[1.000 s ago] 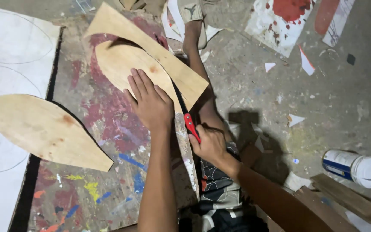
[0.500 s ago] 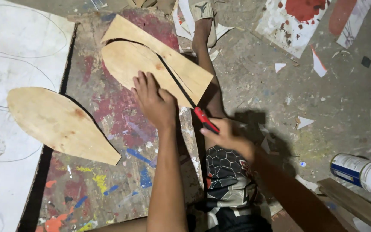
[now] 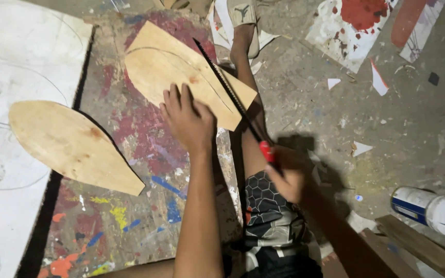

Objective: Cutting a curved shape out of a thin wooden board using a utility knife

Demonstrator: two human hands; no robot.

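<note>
My left hand (image 3: 187, 119) presses flat on a pale plywood piece (image 3: 160, 67) with a curved pencil outline, which lies on a paint-splattered board (image 3: 130, 149). My right hand (image 3: 287, 175) grips the red handle of a thin-bladed saw (image 3: 227, 92). Its dark blade runs up and left along the plywood's right edge, in a curved cut. A leaf-shaped plywood cutout (image 3: 68, 144) lies loose to the left. My leg, in patterned shorts (image 3: 271, 216), stretches beside the board with a sandalled foot at the top.
A large white sheet with pencil curves (image 3: 11, 67) lies at the left. A white glue bottle with a blue label (image 3: 428, 208) rests at the lower right beside wood strips (image 3: 418, 247). Paint-stained paper (image 3: 359, 25) and torn scraps litter the concrete floor.
The saw has been drawn back toward me, so more blade shows past the plywood. The view has shifted, and my left hand stays pressed on the piece.
</note>
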